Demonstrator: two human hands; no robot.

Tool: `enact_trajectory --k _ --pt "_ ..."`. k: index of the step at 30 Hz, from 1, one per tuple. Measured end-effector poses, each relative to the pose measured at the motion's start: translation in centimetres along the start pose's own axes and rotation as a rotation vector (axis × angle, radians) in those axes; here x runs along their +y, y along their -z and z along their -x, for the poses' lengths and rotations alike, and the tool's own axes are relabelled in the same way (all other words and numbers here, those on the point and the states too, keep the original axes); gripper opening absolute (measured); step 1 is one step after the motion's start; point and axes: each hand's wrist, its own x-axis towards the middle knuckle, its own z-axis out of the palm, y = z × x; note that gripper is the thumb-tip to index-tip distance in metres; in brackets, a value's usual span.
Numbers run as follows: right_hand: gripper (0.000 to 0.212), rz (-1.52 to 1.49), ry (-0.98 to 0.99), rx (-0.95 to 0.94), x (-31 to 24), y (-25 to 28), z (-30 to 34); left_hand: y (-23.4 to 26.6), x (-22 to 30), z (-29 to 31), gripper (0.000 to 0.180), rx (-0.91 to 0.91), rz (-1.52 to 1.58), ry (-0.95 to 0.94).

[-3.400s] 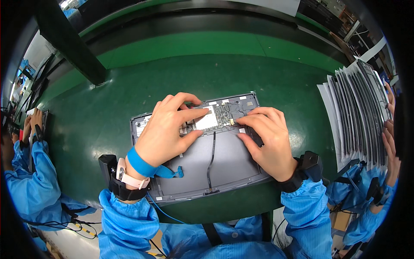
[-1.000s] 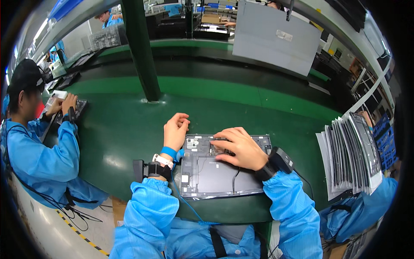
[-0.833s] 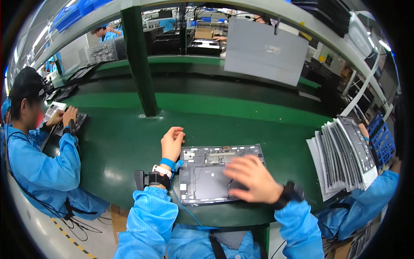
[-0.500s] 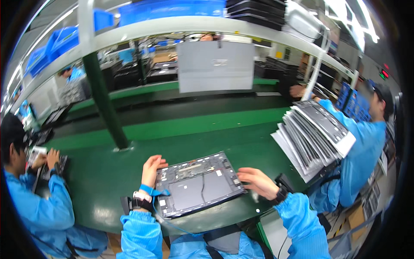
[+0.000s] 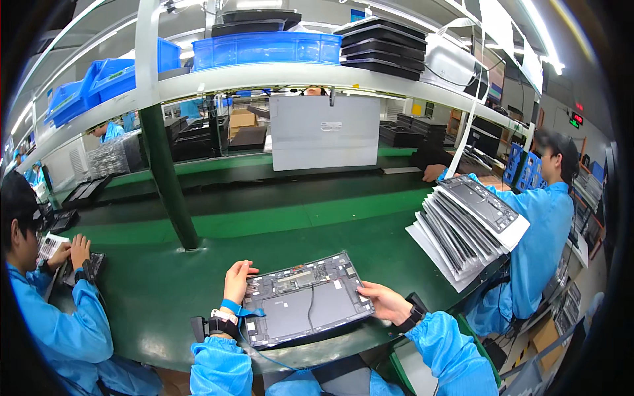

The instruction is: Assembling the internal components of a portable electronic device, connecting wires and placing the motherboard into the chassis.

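Note:
An opened laptop base (image 5: 310,300), dark grey with its circuit board at the far side and a flat battery panel nearer me, lies in front of me on the green bench. My right hand (image 5: 386,302) grips its right edge, thumb on top and fingers partly hidden beneath. At the left edge, my left hand (image 5: 236,282) rests against the far left corner with its fingers loosely bent and apart. A blue wrist strap (image 5: 242,307) on that wrist lies over the base's left edge, and its thin cord runs down toward me.
To the right stands a fanned stack of laptop parts and white sheets (image 5: 462,228), beside a co-worker in blue (image 5: 538,237). Another co-worker (image 5: 63,317) handles a device at left. A green post (image 5: 168,178) rises from the bench; a grey board (image 5: 323,135) hangs from the shelf.
My right hand has gone from open beside the laptop base to gripping its right edge. The view has tilted upward slightly. My left hand stays at the left edge.

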Motion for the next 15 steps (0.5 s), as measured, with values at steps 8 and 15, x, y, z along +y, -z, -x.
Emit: enact_trajectory --k 8,15 --pt "0.026 -0.072 0.117 0.179 -0.9 3.0 0.6 -0.3 0.5 0.2 0.045 0.277 -0.157 -0.092" --pt "0.009 -0.132 0.273 0.293 -4.5 3.6 -4.2 -0.9 2.0 1.4 0.059 0.264 -0.691 -0.227"
